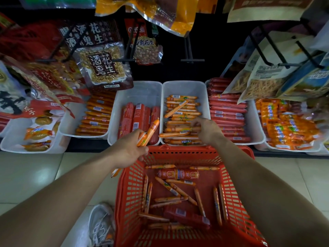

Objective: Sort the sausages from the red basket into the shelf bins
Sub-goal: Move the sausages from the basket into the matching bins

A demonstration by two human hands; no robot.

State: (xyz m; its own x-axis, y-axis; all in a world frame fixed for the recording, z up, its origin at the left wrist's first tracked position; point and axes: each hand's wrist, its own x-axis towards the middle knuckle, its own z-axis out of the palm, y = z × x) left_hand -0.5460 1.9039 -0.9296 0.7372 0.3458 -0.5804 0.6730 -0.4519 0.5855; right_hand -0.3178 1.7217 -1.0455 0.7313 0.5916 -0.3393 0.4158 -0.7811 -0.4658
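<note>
Several thin sausages (149, 131) clamped tight in the left hand (130, 150), right hand (207, 131) pinching another sausage (179, 129) down in the white bin (185, 86)

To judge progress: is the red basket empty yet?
Not empty: the red basket holds many thin orange sausages and two thick red ones.

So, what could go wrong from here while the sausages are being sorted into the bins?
1. The left hand grips a bundle of thin orange sausages with ends sticking out both sides; one may slip to the floor or into the bin of thick red sausages just beyond it.
2. The right hand works in the orange sausage bin, where some lie crooked on the pile; a nudge may roll them over the front rim.
</note>
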